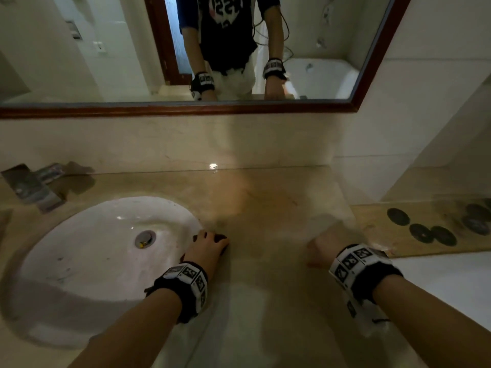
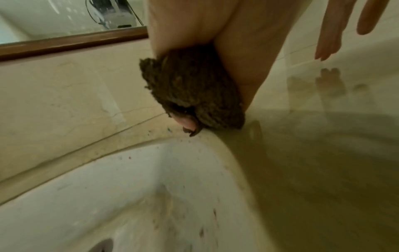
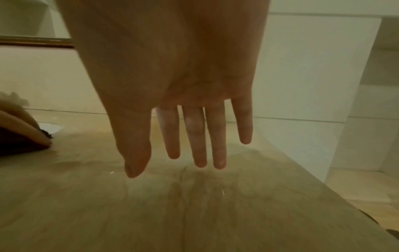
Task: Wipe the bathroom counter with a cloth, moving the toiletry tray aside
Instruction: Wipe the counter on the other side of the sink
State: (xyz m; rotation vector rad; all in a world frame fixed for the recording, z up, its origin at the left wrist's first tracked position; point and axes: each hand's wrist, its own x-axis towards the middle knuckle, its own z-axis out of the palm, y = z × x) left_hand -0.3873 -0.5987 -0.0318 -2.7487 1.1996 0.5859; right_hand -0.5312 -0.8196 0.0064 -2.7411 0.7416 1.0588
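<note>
Head view: left hand [image 1: 208,248] clenches a dark brown cloth [image 2: 194,95], bunched against the beige counter [image 1: 265,208] right at the rim of the white sink [image 1: 93,248]. Right hand [image 3: 172,76] hangs above the counter, fingers [image 3: 195,136] straight, grasping nothing. Toiletry tray cannot be identified; dark round discs [image 1: 422,233] lie further right.

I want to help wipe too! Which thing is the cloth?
Find the white sink in the counter. At its right rim the left hand grips the cloth: a dark brown, fuzzy wad, the only dark thing there.
</note>
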